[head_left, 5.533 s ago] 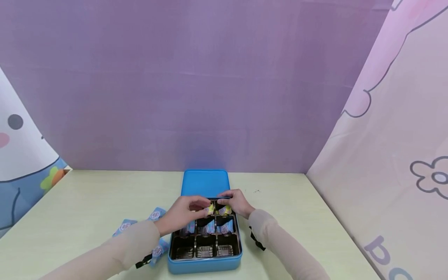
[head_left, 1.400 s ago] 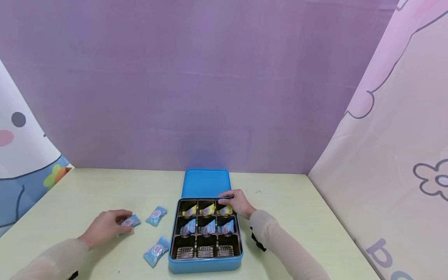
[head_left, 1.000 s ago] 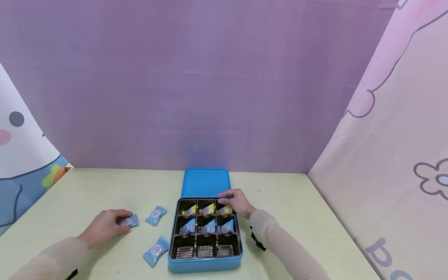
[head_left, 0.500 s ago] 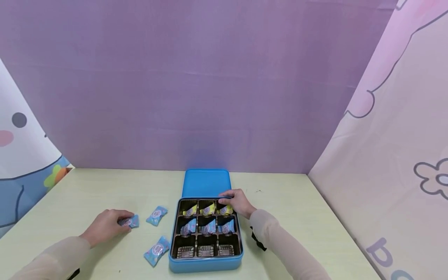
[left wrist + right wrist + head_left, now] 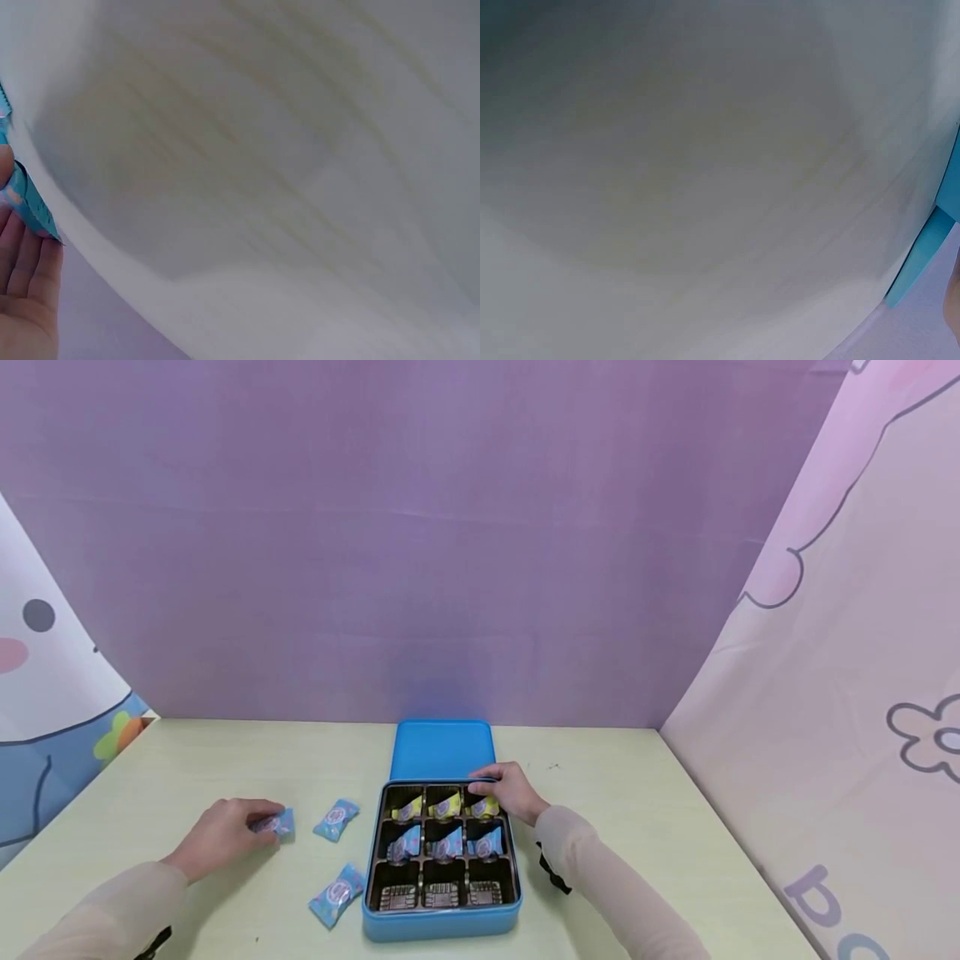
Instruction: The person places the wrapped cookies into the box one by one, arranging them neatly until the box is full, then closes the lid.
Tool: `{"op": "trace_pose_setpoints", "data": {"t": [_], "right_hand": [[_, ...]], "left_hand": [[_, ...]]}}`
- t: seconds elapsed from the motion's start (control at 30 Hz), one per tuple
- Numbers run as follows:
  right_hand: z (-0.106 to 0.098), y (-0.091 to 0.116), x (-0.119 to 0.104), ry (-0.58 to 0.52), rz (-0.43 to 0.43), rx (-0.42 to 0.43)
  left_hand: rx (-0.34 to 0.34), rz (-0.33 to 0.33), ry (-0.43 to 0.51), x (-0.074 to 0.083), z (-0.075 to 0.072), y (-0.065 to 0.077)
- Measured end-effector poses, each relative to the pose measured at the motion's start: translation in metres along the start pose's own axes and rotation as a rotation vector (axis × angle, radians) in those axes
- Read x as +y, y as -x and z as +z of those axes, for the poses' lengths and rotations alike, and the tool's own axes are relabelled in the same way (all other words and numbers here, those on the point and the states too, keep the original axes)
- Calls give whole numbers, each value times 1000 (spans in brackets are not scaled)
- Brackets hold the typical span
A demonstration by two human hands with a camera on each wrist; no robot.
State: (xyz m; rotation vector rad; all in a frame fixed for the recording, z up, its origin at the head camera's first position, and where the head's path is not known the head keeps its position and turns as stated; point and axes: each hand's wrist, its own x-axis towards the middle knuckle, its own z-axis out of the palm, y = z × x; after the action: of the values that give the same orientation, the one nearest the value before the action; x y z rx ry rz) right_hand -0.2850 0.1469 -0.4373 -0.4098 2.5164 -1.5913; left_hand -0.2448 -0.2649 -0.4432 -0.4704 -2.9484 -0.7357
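At the left of the head view, my left hand [image 5: 223,835] pinches a blue wrapped candy [image 5: 283,821] between thumb and fingers. The left wrist view shows this candy [image 5: 30,204] at its left edge, between the thumb and the fingers. Two more blue candies lie on the table: one farther back [image 5: 336,820], one nearer [image 5: 337,895], beside the box. My right hand [image 5: 513,792] holds the far right corner of the blue box [image 5: 442,928]. Inside its black divided tray, the back row has yellow candies [image 5: 445,807], the middle row blue candies [image 5: 447,843]; the front compartments are bare.
The blue lid [image 5: 442,749] lies flat behind the box, near the purple backdrop [image 5: 420,568]. A printed cloth [image 5: 847,693] closes off the right side of the pale table [image 5: 607,843], and another stands at the left.
My left hand has gone from a yellow candy in the tray's back row to a blue candy on the left, just now lifting and tilting it slightly. My right hand stays at the box corner.
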Motion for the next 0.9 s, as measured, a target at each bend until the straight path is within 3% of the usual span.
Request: {"op": "trace_pose_setpoints", "data": {"t": [0.37, 0.67, 0.9], "right_hand": [[2, -9, 22, -2, 3, 15], [1, -10, 21, 16, 5, 19], [0, -11, 21, 20, 12, 19]], "left_hand": [[19, 8, 121, 15, 1, -2], [44, 37, 154, 35, 5, -3], [7, 29, 210, 49, 7, -4]]}}
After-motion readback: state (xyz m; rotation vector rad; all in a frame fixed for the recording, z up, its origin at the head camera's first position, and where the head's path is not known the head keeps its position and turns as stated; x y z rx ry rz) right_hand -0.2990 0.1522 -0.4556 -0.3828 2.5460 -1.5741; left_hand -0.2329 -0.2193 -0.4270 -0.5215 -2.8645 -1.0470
